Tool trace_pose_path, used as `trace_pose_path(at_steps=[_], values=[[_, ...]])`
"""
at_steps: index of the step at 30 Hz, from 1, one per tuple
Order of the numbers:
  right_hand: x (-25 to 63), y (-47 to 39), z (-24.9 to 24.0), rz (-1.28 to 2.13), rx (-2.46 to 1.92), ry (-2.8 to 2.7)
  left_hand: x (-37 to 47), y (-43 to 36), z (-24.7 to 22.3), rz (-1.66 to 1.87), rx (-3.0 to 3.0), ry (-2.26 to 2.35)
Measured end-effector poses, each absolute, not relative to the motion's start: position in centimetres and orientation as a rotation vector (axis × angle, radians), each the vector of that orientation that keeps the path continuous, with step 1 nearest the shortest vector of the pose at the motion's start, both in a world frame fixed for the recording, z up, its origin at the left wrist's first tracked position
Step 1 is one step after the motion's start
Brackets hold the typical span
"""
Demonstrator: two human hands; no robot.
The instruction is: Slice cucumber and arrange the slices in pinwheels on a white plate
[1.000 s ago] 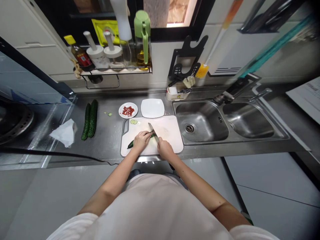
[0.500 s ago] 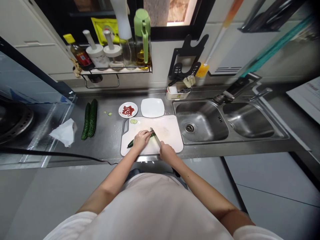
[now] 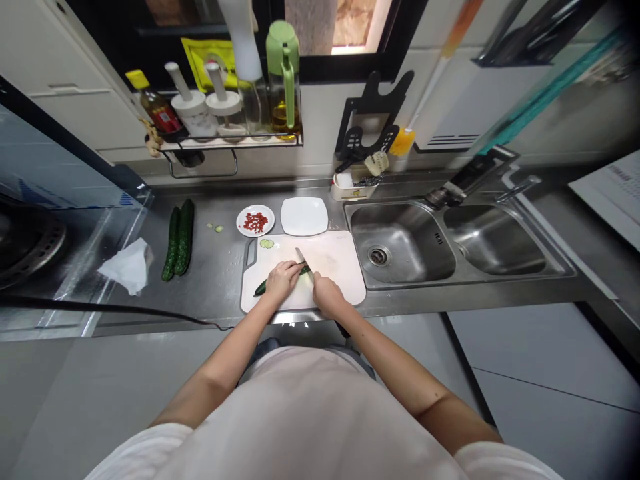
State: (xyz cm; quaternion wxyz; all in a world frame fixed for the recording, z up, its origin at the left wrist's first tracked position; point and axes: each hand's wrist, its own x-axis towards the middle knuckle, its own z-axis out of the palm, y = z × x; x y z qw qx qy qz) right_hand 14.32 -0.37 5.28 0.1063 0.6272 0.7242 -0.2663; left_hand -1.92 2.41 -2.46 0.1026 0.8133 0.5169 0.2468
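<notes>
My left hand (image 3: 282, 280) is closed over a dark green cucumber (image 3: 261, 288) on the white cutting board (image 3: 343, 267). The cucumber's tapered end sticks out to the left of the hand, and its other end shows a little past my fingertips. In my right hand (image 3: 327, 296) is a knife (image 3: 304, 259), gripped by the handle. Its blade points away from me and lies across the cucumber, close beside the left fingertips. A few pale cucumber slices (image 3: 267, 244) rest at the board's upper left.
Behind the board stand a small plate (image 3: 241, 230) of chopped red pieces and a white square plate (image 3: 304, 217). Two whole cucumbers (image 3: 179, 239) and crumpled white paper (image 3: 127, 265) lie left. A double sink (image 3: 405, 243) is right. Bottles (image 3: 283, 80) line a rack above.
My right hand has shifted slightly left and forward with the knife, whose tip now reaches farther past the cucumber. My left hand keeps its hold on the cucumber.
</notes>
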Motion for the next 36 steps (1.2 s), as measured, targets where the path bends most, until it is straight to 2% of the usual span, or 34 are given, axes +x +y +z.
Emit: trace_pose_path(at_steps=[36], values=[[14.9,-1.3,4.2,-0.776,1.832,2.116,-1.8,2.5,-2.6,0.75,2.383,1.537]])
